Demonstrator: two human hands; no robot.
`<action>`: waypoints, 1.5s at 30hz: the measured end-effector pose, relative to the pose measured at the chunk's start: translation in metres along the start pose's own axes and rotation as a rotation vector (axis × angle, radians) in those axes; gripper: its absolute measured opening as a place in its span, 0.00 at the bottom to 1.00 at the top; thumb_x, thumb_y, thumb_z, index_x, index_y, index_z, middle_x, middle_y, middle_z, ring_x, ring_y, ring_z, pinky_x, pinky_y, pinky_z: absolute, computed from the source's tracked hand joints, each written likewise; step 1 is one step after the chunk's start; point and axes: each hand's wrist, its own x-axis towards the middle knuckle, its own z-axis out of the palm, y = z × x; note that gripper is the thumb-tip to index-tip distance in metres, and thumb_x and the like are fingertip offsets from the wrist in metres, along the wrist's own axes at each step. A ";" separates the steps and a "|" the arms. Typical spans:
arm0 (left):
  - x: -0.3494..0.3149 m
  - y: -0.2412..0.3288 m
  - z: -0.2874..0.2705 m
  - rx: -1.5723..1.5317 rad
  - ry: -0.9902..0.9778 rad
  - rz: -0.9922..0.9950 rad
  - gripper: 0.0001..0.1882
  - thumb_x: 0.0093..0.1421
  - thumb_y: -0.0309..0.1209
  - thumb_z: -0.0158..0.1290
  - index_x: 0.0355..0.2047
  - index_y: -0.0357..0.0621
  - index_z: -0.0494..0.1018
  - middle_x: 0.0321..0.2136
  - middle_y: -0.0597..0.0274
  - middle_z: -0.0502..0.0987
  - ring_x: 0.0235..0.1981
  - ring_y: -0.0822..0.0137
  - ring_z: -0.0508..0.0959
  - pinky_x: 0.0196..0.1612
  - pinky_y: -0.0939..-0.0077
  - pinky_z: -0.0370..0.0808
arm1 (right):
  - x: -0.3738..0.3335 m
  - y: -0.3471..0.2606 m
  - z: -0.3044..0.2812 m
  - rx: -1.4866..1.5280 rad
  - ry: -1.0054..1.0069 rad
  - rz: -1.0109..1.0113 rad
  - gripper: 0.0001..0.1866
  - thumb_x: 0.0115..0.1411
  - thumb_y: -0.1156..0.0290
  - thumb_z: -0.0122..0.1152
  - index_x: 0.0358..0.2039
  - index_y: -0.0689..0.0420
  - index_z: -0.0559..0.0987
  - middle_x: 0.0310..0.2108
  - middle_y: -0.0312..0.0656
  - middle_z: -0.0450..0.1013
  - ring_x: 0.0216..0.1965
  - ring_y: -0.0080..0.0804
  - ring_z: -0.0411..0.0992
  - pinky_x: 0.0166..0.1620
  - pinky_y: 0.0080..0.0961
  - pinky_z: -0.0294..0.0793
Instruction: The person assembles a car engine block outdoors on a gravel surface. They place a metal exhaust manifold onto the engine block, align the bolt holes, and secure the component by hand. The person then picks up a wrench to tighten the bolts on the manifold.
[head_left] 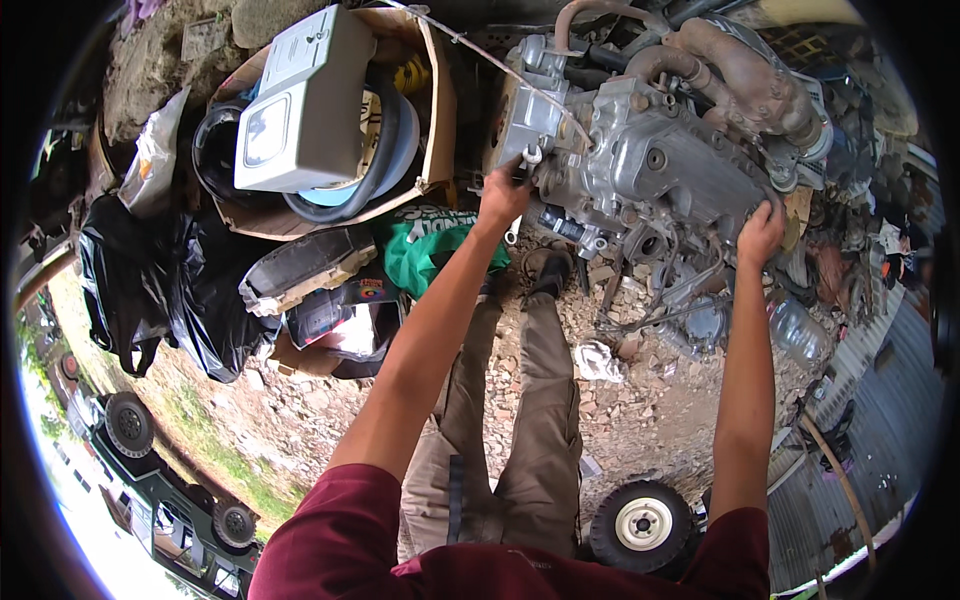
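A large grey metal engine lies in front of me, with a rusty brown pipe along its far side. My left hand is closed around a wrench at the engine's left end. The wrench's open silver jaw sticks out past my fingers, close to a grey housing; whether it touches a bolt I cannot tell. My right hand grips the engine's right edge, its fingers curled over the rim. A taut rope slants down to the top of the engine.
Left of the engine stands a cardboard box holding a grey plastic unit. Black plastic bags and a green bag lie nearby. Plastic bottles rest on rubble at right. A small wheel is beside my legs.
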 end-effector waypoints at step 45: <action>-0.179 -0.020 -0.035 -0.133 -0.173 -0.081 0.22 0.66 0.41 0.54 0.52 0.37 0.74 0.41 0.61 0.80 0.41 0.75 0.76 0.42 0.76 0.76 | -0.291 -0.206 0.022 0.522 -0.496 0.379 0.15 0.63 0.63 0.61 0.32 0.65 0.79 0.20 0.54 0.72 0.22 0.51 0.72 0.29 0.39 0.69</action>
